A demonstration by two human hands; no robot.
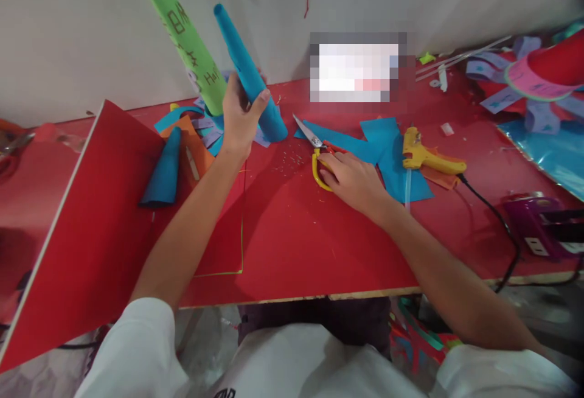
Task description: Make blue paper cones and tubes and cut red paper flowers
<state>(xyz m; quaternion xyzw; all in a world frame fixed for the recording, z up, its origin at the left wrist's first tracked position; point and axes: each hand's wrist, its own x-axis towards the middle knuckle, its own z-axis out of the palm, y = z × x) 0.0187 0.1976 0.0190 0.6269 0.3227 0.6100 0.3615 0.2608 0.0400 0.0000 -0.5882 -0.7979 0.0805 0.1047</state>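
Note:
My left hand (240, 115) is closed round a tall, narrow blue paper cone (246, 75), which leans left with its wide end at the table. Just behind that hand rises a green paper tube (194, 45) with dark writing on it. My right hand (358, 182) has its fingers on the yellow handle of a pair of scissors (312, 136), lying low over the table. The blades point away to the left, slightly apart. Beyond and beside the right hand are cut pieces of blue paper (395, 160). Another blue cone (163, 170) stands left of my left forearm.
A yellow glue gun (426, 156) lies to the right, its black cord running over the table edge. Farther right are a purple box with sockets (541, 227) and a pink-rimmed paper craft (538, 81). A red board (86, 221) stands tilted at left.

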